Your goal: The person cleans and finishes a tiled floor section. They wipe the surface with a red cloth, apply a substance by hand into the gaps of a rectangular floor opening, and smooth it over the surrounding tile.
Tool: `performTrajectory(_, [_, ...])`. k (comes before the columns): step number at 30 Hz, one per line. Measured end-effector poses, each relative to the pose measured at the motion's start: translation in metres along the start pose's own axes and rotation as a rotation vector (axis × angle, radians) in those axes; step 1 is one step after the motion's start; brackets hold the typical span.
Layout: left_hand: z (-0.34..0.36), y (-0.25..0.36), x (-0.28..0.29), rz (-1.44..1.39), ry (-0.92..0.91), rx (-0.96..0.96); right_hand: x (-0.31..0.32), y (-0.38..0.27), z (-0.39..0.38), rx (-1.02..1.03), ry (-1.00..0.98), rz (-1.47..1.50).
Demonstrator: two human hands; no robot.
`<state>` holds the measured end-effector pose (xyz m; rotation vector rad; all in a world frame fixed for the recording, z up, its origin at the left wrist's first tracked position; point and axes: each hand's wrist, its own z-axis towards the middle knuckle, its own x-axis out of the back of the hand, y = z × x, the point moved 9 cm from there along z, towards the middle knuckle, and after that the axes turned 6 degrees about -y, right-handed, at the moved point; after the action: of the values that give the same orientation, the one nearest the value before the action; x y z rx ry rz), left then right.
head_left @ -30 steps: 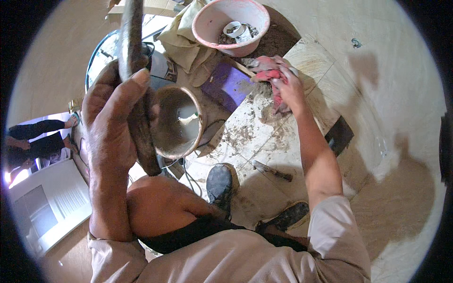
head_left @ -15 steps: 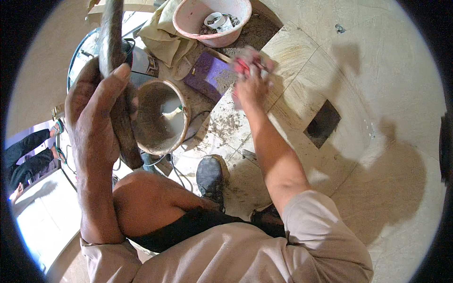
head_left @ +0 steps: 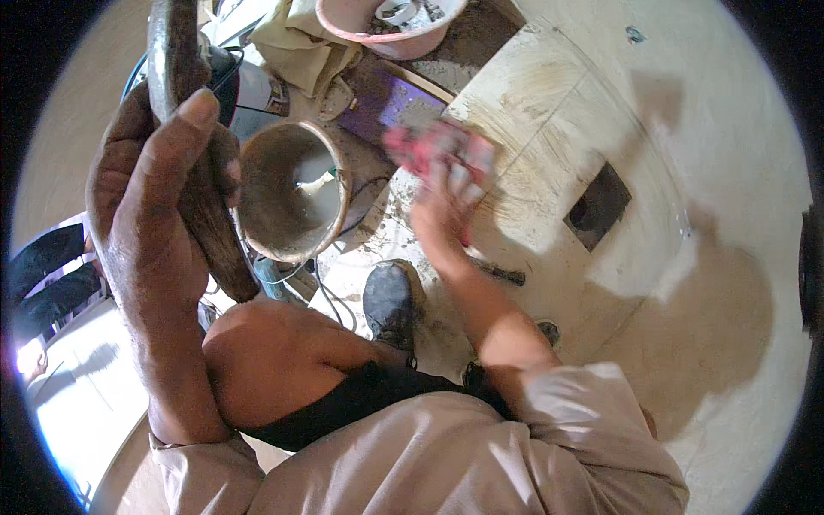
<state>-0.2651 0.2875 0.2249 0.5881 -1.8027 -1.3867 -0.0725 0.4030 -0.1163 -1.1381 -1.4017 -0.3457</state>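
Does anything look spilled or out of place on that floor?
Yes: brown smears streak the pale tiles beside the red cloth in the right hand; dark crumbs lie near the bucket, both standing out against the light surface.

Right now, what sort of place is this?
Probably an indoor building or renovation site: a dirt-smeared tiled floor, a bucket with cloudy liquid inside, and a pink tub holding rubble-like debris.
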Motion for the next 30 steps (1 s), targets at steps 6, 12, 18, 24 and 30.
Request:
performTrajectory(6, [-0.001,0.001,-0.001,-0.052,-0.029,0.002,0.029,0.008,0.061,0.179,-0.163,0.788])
performTrajectory(12, [-0.005,0.000,0.005,0.016,0.032,-0.001,0.093,0.078,0.102,0.126,0.038,-0.066])
performTrajectory(18, [-0.002,0.002,0.000,0.000,0.040,0.066,0.006,-0.006,0.085,0.084,-0.152,-0.297])
performTrajectory(24, [0.002,-0.001,-0.017,-0.081,-0.039,0.049,0.010,-0.023,0.042,0.094,-0.469,0.595])
performTrajectory(30, [-0.002,0.002,-0.025,-0.091,-0.025,0.074,0.107,0.140,0.100,-0.251,-0.543,0.373])
